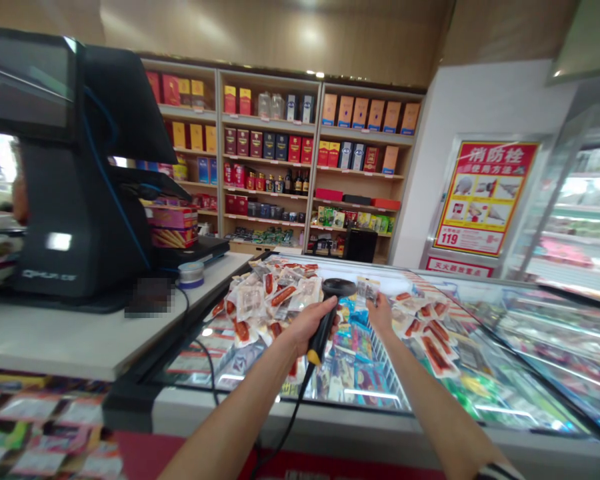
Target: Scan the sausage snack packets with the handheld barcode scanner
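Note:
My left hand (310,325) is wrapped round the handle of a black corded barcode scanner (321,337) with a yellow base. The scanner's head points away from me, over the glass-topped freezer (375,395). Just to its right, my right hand (380,313) pinches a small clear packet (367,289) with a printed label, close to the scanner head. A heap of vacuum-packed sausages (283,295) lies on the glass to the left of my hands. More packed sausages (436,350) are spread to the right of my right hand.
A dark checkout terminal (55,220) stands on the white counter (80,340) at left, beside a roll of tape (191,273). The scanner cord (296,407) hangs down the freezer front. Behind are shelves (267,160) of boxes and bottles, and a red poster (485,197) at right.

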A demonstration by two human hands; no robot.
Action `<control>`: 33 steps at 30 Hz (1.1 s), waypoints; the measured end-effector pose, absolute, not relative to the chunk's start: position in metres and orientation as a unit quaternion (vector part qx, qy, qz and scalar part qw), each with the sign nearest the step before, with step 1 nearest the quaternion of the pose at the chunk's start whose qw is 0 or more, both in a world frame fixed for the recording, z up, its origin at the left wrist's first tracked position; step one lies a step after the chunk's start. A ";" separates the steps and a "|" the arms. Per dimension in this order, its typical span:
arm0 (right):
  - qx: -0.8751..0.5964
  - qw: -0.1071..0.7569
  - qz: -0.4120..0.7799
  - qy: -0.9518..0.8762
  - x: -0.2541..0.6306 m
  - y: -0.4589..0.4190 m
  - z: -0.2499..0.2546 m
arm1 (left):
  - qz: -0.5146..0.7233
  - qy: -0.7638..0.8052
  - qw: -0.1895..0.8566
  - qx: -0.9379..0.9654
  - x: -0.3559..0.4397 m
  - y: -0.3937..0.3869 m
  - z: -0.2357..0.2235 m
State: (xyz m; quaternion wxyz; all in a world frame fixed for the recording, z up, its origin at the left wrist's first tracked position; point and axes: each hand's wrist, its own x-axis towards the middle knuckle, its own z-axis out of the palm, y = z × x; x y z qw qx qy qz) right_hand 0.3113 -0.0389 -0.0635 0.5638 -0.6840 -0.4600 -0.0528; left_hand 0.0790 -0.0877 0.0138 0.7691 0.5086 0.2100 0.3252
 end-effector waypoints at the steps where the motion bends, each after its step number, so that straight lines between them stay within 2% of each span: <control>1: -0.683 0.565 -0.054 -0.460 0.312 -0.039 -0.064 | 0.323 0.209 0.770 0.509 0.079 -0.088 0.014; 12: -0.678 0.566 -0.070 -0.463 0.315 -0.039 -0.063 | 0.316 0.192 0.769 0.521 0.078 -0.097 0.018; 22: -0.683 0.549 -0.013 -0.481 0.291 -0.014 -0.050 | 0.404 0.227 0.744 0.481 0.044 -0.075 0.017; 33: -0.764 0.418 -0.002 -0.491 0.259 0.046 -0.055 | 0.440 0.301 0.711 0.459 -0.004 -0.057 0.005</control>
